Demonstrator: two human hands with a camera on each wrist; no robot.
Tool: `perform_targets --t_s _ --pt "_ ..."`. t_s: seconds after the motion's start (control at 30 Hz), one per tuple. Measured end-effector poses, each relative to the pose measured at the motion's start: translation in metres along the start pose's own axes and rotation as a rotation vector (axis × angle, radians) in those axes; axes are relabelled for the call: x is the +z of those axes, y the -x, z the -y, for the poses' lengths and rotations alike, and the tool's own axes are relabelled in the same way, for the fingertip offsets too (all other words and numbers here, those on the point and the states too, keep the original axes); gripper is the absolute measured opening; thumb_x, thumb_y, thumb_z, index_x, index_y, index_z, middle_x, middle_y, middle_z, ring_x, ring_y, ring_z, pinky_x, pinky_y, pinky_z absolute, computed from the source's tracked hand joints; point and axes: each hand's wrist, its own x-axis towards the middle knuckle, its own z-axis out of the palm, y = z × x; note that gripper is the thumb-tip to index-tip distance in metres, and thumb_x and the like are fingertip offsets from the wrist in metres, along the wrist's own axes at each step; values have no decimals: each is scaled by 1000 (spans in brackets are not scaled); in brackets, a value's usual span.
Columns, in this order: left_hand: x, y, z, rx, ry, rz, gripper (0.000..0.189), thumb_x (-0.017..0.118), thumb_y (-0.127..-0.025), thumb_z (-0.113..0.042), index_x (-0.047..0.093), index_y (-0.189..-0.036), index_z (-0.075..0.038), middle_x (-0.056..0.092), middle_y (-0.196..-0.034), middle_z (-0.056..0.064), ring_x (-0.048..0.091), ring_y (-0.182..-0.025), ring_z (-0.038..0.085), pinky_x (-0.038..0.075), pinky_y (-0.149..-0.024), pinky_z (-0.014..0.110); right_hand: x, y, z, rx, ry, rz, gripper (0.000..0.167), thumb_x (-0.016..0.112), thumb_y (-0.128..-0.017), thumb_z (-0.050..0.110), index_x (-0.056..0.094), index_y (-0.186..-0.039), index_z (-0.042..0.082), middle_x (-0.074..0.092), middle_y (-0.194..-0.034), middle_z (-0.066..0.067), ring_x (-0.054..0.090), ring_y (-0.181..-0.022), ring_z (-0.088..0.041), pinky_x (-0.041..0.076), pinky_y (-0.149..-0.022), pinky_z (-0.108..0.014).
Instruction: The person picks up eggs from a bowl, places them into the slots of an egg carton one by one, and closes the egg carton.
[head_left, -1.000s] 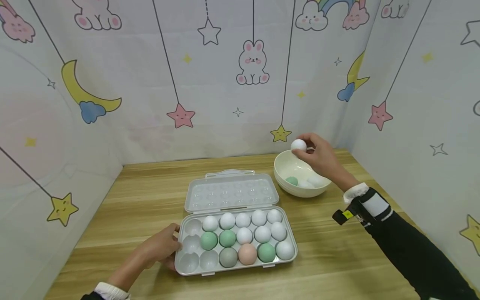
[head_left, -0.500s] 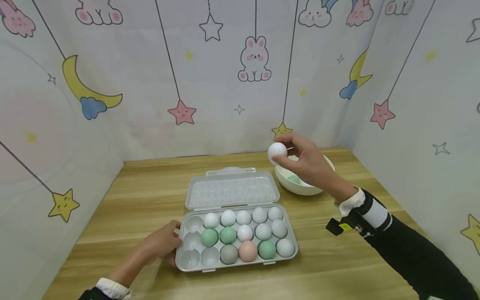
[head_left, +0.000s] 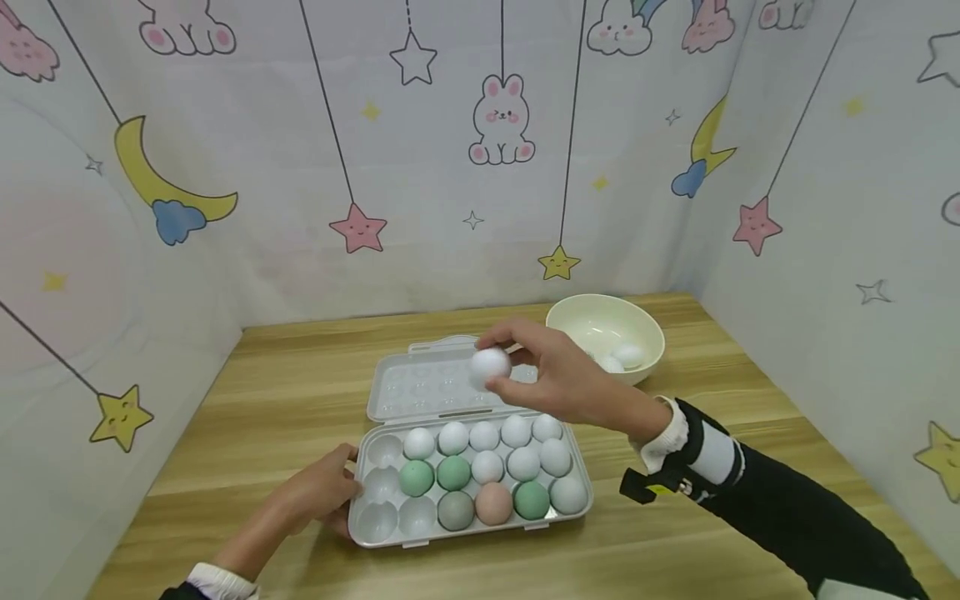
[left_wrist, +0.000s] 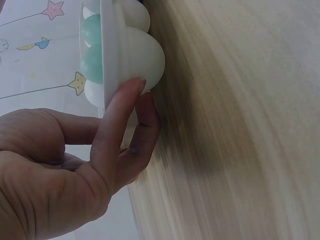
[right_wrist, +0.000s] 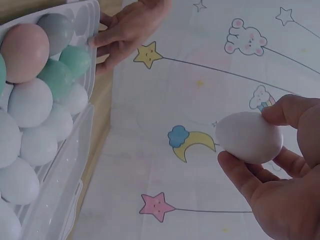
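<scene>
A white egg point(head_left: 491, 367) is pinched between the thumb and fingers of my right hand point(head_left: 558, 377), above the raised lid of the egg box. The right wrist view shows the egg point(right_wrist: 249, 137) whole, held by its sides. My left hand point(head_left: 318, 490) grips the left end of the clear plastic egg box point(head_left: 378, 523), its fingers point(left_wrist: 150, 125) bent against the edge and underside. White, green, grey and pink eggs sit in the cups. Bare cups lie at the left: one in the back row, one in the middle, two in the front.
A cream bowl point(head_left: 592, 310) with white eggs stands at the back right, partly behind my right hand. The box's clear lid point(head_left: 405, 387) lies folded back on the wooden table point(head_left: 300, 367). Printed curtains point(head_left: 300, 275) enclose the back and sides.
My right hand has carried the white egg leftward and down from over the bowl to over the lid. The left hand has kept its grip on the box.
</scene>
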Motion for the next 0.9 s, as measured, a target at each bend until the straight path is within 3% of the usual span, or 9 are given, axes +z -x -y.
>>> perform_targets --t_s 0.27,0.47,0.67,0.9 --pt "-1 0 2 4 10 1 44 50 -97 11 30 -136 15 55 -102 26 67 -77 30 64 -61 42 43 4 -1 -84 76 209 30 76 -92 6 61 -118 6 61 -116 -1 59 -104 -10 56 -94 -24" --pt "-1 1 4 10 18 1 44 49 -97 11 30 -136 15 56 -101 25 68 -76 30 64 -61 43 79 9 -4 -36 148 349 27 76 -94 14 62 -117 11 61 -113 5 54 -101 -4 53 -91 -22" --pt "-1 2 5 26 39 5 43 48 -97 11 30 -136 15 56 -100 25 68 -76 30 64 -61 43 108 18 -15 -51 209 419 29 75 -95 15 63 -120 10 61 -119 2 53 -108 -2 44 -95 -11" --pt "-1 3 6 41 50 6 43 48 -96 11 30 -135 15 56 -100 26 68 -76 31 64 -61 44 130 23 -23 -55 267 456 30 75 -93 15 64 -122 12 61 -120 0 52 -109 -3 41 -96 -8"
